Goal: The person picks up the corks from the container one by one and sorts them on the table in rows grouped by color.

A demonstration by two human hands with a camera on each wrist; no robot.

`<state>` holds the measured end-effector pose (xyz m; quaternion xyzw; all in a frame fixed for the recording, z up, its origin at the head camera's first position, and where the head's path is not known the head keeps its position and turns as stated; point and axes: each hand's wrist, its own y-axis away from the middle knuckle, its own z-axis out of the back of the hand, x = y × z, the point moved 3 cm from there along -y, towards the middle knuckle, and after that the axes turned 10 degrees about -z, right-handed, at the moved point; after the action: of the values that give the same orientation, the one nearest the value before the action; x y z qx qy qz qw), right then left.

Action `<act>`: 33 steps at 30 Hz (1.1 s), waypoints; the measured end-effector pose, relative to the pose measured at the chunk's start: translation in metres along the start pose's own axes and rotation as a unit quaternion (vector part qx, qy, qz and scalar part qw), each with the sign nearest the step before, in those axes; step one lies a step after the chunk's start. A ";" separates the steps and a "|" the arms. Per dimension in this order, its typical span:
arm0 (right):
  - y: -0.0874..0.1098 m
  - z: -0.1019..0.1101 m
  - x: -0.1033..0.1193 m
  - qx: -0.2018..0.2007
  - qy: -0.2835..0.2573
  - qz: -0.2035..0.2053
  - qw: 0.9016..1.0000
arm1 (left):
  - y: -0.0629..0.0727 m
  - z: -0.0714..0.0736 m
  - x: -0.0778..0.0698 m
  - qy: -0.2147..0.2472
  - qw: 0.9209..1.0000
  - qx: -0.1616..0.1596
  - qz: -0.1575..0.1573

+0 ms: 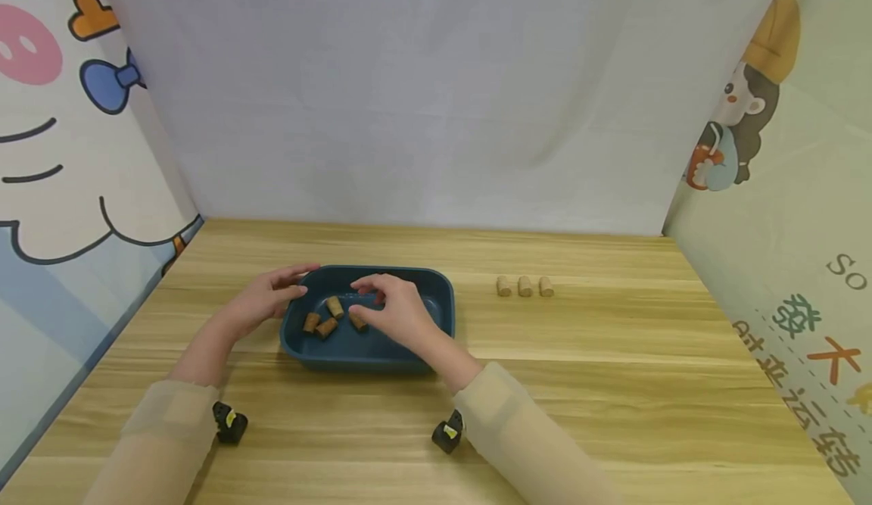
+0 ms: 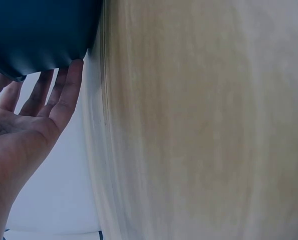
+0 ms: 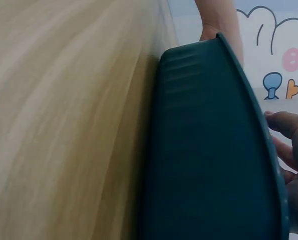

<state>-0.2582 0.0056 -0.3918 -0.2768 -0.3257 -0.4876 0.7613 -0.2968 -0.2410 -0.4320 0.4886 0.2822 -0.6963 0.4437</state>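
A dark teal tray (image 1: 368,365) stands on the table with several brown corks (image 1: 327,328) inside, mostly toward its left half. At the tray's left end, my left hand (image 1: 262,302) rests its fairly straight fingers against the outer wall, the thumb near the rim. The left wrist view shows those fingertips (image 2: 76,67) touching the wall. Over the inside of the tray reaches my right hand (image 1: 402,310), thumb and fingers apart with a gap between them. Its thumb is just above one cork (image 1: 359,323), which it partly covers. The right wrist view hides the corks behind the tray wall (image 3: 204,140).
Three lighter corks (image 1: 524,287) stand in a row on the wooden table (image 1: 613,384), right of the tray. A plain pale cloth (image 1: 422,111) hangs behind the table, with printed cloths at both sides. Small black devices (image 1: 232,423) sit at both wrists.
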 end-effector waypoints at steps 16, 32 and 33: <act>-0.019 -0.031 -0.004 0.106 0.097 -0.018 0.989 | 0.001 0.000 0.000 -0.001 1.000 0.000 0.000; -0.041 -0.036 -0.010 0.211 0.147 -0.041 0.965 | 0.000 0.000 -0.001 -0.002 1.000 0.000 -0.003; -0.041 -0.036 -0.011 0.219 0.147 -0.037 0.964 | -0.001 0.000 -0.001 0.001 1.000 0.001 -0.002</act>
<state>-0.2915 -0.0308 -0.4187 -0.0164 -0.3186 -0.4681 0.8241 -0.2971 -0.2402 -0.4309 0.4887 0.2833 -0.6970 0.4417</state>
